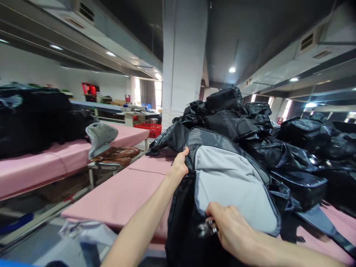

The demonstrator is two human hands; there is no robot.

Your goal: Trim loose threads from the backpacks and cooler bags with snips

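A black backpack [204, 137] lies opened in front of me, showing its pale grey lining [228, 189]. My left hand [181, 163] is closed on the bag's left edge, thumb up, its other fingers mostly hidden behind the fabric. Over the lower part of the lining, my right hand [229, 224] has its fingers curled round a small shiny metal tool [207, 227]. Motion blur hides what kind of tool it is. The bag's dark lower part hangs towards me, at the near edge of the pink-covered table [139, 185].
Black bags [233, 118], several in plastic, are heaped behind the backpack and to its right. A white pillar [183, 55] rises behind the table. To the left stand a chair [101, 139] and another pink table [41, 163] with dark bags. A red crate [150, 130] sits farther back.
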